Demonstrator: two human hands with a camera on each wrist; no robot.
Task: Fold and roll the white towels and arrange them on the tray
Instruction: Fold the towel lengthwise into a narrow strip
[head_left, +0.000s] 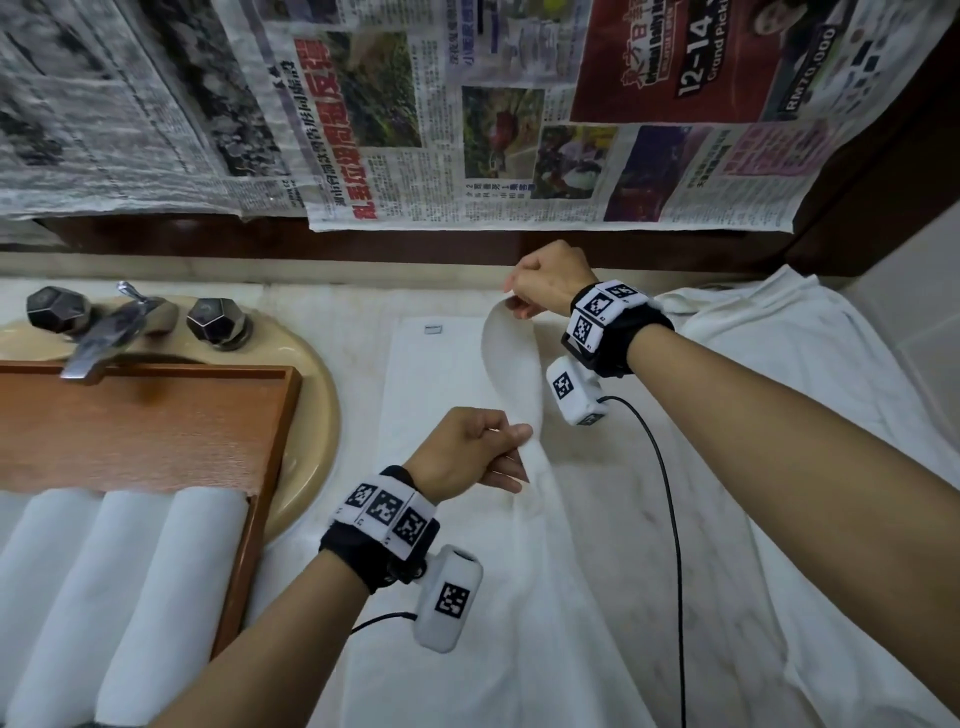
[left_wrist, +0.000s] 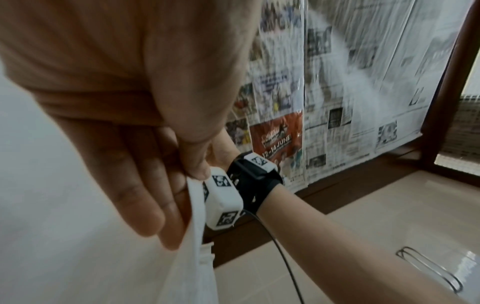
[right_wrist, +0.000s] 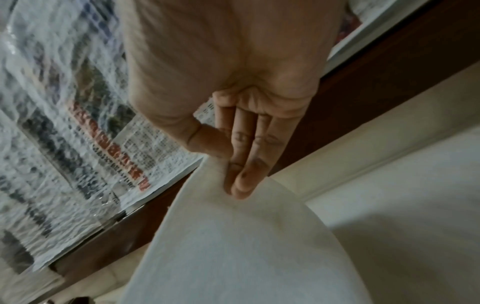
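A white towel (head_left: 441, 395) lies spread on the pale counter, its right edge lifted in an arc. My left hand (head_left: 511, 441) pinches the near end of that lifted edge between thumb and fingers; the left wrist view shows the same pinch on the towel (left_wrist: 192, 236). At the far end my right hand (head_left: 511, 301) pinches the edge, and the right wrist view shows its fingers (right_wrist: 240, 164) on the towel (right_wrist: 246, 246). Three rolled white towels (head_left: 130, 587) lie side by side in the wooden tray (head_left: 156, 415) at the left.
The tray rests across a beige sink (head_left: 311, 405) with a metal faucet (head_left: 104, 332) and two dark knobs. More loose white towels (head_left: 779, 364) are heaped at the right. Newspaper (head_left: 467, 130) covers the wall behind. A black cable (head_left: 670, 493) hangs from my right wrist.
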